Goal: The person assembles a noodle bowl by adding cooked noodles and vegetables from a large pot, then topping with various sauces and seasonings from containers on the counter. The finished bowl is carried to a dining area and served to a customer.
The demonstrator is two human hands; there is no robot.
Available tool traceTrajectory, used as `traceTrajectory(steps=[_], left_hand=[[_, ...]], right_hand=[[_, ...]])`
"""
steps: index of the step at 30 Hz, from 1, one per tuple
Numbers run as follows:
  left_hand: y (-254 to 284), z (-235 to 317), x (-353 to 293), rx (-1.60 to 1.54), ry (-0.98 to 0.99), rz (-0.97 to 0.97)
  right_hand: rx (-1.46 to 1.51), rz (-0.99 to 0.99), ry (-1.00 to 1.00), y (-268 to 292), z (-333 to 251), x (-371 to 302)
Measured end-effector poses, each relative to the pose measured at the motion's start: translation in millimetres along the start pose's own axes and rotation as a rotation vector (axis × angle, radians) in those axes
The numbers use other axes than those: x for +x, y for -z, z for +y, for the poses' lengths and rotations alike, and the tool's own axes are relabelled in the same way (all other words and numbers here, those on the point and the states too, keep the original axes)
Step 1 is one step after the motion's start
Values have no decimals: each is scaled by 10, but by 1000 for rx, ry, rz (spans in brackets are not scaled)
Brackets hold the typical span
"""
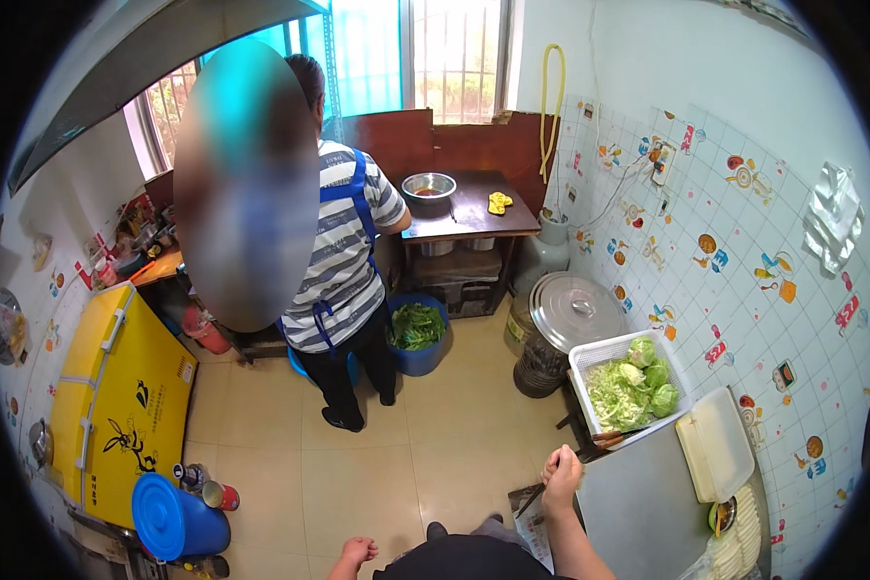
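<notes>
My right hand (562, 474) is curled over the near left corner of a steel table (638, 507) at the lower right. My left hand (358, 553) hangs in the air by the lower edge, fingers loosely apart and holding nothing. At the far end of the table stands a white plastic basket (590, 356) with chopped and whole cabbage (633, 389). A white cutting board (715, 445) lies beside it against the tiled wall.
Another person in a striped shirt and blue apron (348, 271) stands with their back to me at a dark wooden table (474, 208) bearing a metal bowl (428, 186). Blue bucket of greens (418, 333), lidded steel pot (575, 309), yellow chest freezer (116, 406), blue drum (169, 520).
</notes>
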State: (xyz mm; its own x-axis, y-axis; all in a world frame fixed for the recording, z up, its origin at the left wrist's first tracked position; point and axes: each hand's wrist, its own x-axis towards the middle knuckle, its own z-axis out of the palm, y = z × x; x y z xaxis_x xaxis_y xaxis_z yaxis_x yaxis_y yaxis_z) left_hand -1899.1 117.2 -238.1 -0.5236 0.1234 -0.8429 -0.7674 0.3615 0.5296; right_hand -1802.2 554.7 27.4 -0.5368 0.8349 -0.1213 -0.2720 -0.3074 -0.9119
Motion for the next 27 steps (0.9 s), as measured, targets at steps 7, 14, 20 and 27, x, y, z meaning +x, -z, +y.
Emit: traceTrajectory(steps=[7, 14, 20, 27], left_hand=[[-64, -123, -105, 130, 69, -28], [-136, 148, 48, 283, -15, -51], [-310, 694, 286, 271, -67, -49], [-1159, 2008, 603, 516, -61, 73]], right_hand=[[-25, -25, -54, -330, 257, 431], [-14, -123, -50, -593, 490, 1007], [-1, -59, -1, -703, 409, 1755], [69, 162, 76, -218, 1, 2745]])
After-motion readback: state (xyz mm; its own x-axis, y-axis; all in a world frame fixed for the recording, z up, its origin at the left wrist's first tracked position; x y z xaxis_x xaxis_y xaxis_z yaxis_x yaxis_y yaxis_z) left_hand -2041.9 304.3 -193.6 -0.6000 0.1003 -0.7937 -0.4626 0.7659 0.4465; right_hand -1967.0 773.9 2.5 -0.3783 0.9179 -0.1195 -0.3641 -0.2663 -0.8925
